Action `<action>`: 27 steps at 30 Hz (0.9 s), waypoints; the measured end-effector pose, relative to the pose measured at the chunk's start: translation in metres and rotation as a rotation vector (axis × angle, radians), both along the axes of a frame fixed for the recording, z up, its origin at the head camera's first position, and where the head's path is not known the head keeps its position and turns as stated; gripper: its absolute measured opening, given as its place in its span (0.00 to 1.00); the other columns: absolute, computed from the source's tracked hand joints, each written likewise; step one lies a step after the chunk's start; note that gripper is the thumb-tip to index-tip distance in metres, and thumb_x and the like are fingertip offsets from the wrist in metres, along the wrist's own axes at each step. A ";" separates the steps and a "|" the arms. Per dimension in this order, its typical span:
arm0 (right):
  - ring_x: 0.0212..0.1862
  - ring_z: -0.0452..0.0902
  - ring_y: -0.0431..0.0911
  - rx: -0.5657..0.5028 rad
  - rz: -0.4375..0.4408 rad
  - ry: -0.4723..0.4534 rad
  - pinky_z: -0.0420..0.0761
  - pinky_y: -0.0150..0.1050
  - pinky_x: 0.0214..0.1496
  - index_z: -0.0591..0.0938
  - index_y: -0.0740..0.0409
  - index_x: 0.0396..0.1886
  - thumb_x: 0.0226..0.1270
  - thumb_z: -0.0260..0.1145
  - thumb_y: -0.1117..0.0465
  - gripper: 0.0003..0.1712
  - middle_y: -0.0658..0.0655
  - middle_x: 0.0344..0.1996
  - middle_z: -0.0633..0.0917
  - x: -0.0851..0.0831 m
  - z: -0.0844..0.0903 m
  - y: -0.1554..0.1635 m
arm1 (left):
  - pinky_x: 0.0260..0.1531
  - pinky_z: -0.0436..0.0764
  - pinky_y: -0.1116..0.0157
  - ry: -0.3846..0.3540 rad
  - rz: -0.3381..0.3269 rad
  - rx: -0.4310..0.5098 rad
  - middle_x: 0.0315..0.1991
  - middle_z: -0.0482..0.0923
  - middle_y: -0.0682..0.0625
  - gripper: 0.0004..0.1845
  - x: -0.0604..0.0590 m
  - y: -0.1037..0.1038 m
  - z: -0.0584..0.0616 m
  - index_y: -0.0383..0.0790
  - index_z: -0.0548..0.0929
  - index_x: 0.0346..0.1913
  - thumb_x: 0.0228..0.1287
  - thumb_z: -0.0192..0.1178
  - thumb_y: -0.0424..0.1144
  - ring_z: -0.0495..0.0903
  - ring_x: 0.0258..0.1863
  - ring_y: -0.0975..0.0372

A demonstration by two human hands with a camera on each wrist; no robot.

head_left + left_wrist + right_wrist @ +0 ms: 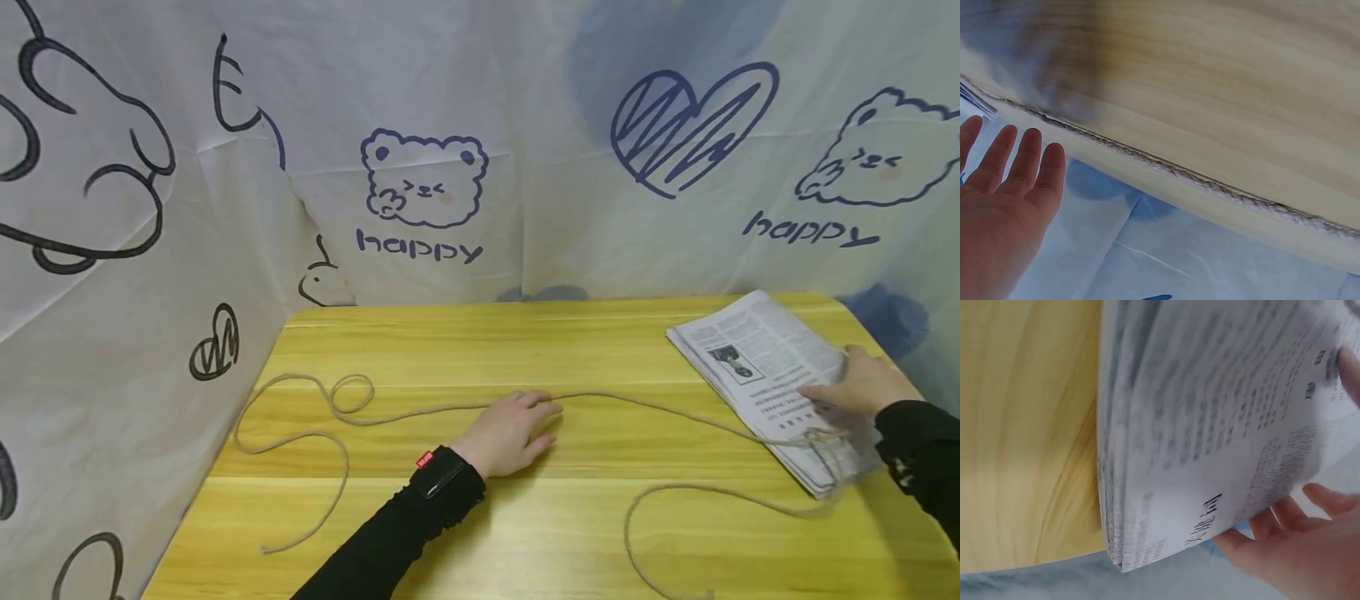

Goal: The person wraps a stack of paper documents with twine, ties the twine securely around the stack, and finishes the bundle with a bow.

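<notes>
A folded stack of newspapers point(780, 354) lies slanted at the right of the table. My right hand point(866, 383) grips its right edge; the thumb rests on the top sheet, and in the right wrist view the fingers point(1288, 515) go behind the edge. A thin beige rope point(427, 411) runs across the table and over the near end of the newspapers, where it bunches up in a small tangle. My left hand point(510, 433) is at the rope's middle, fingers extended, palm down. The left wrist view shows the braided rope point(1210, 184) beyond those fingertips.
One rope end curls loosely at the table's left side, with a small loop. The other end trails to the near edge at right. White cloth point(555, 208) printed with bears and hearts hangs behind and beside the wooden table point(480, 342).
</notes>
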State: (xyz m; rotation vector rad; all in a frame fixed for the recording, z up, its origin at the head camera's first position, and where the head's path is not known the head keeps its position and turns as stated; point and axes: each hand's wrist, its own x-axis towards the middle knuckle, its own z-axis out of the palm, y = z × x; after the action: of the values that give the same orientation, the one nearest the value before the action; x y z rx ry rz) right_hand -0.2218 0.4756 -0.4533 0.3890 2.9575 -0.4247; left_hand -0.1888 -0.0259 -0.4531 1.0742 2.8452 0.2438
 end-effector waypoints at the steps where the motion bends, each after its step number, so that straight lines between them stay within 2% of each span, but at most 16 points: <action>1: 0.56 0.60 0.83 0.006 -0.021 0.003 0.69 0.72 0.58 0.50 0.91 0.67 0.56 0.73 0.51 0.61 0.92 0.55 0.60 0.000 0.001 0.000 | 0.70 0.71 0.55 0.000 -0.001 0.006 0.72 0.70 0.48 0.26 0.000 0.000 0.000 0.50 0.70 0.73 0.78 0.52 0.52 0.72 0.71 0.54; 5: 0.52 0.60 0.82 0.045 -0.075 0.010 0.70 0.72 0.51 0.57 0.89 0.62 0.54 0.76 0.53 0.54 0.91 0.49 0.60 -0.001 0.005 0.000 | 0.70 0.72 0.56 0.003 -0.003 0.028 0.72 0.71 0.48 0.25 -0.001 -0.002 -0.001 0.49 0.71 0.73 0.78 0.52 0.51 0.72 0.70 0.54; 11: 0.42 0.66 0.74 0.120 -0.084 0.024 0.71 0.69 0.45 0.63 0.87 0.52 0.54 0.78 0.53 0.47 0.82 0.42 0.62 -0.002 0.014 -0.007 | 0.69 0.73 0.55 0.014 0.000 0.042 0.70 0.73 0.48 0.25 -0.003 -0.004 -0.002 0.49 0.72 0.72 0.78 0.53 0.51 0.73 0.69 0.54; 17: 0.38 0.71 0.74 0.126 -0.092 0.059 0.70 0.68 0.42 0.65 0.80 0.42 0.55 0.76 0.58 0.34 0.80 0.36 0.72 0.001 0.022 -0.016 | 0.69 0.73 0.56 0.015 -0.004 0.063 0.69 0.73 0.48 0.24 -0.003 -0.003 -0.001 0.48 0.73 0.71 0.78 0.53 0.50 0.74 0.69 0.54; 23: 0.35 0.74 0.72 0.127 -0.047 0.121 0.71 0.64 0.36 0.68 0.79 0.47 0.55 0.68 0.65 0.27 0.81 0.37 0.76 0.002 0.039 -0.027 | 0.69 0.73 0.57 -0.001 -0.004 0.095 0.69 0.74 0.48 0.24 -0.003 -0.005 0.002 0.46 0.73 0.71 0.78 0.54 0.48 0.74 0.68 0.53; 27: 0.29 0.74 0.68 0.140 0.005 0.195 0.70 0.60 0.30 0.73 0.74 0.41 0.51 0.69 0.66 0.21 0.78 0.32 0.78 0.007 0.054 -0.036 | 0.70 0.72 0.57 -0.020 0.016 0.098 0.70 0.73 0.48 0.24 -0.001 -0.006 0.004 0.47 0.72 0.72 0.78 0.53 0.49 0.73 0.69 0.54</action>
State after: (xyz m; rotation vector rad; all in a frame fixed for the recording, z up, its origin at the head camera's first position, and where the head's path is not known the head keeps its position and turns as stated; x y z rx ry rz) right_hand -0.2144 0.4399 -0.3992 0.3748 3.1883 -0.2697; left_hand -0.1893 -0.0322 -0.4492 1.0607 2.8518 0.3962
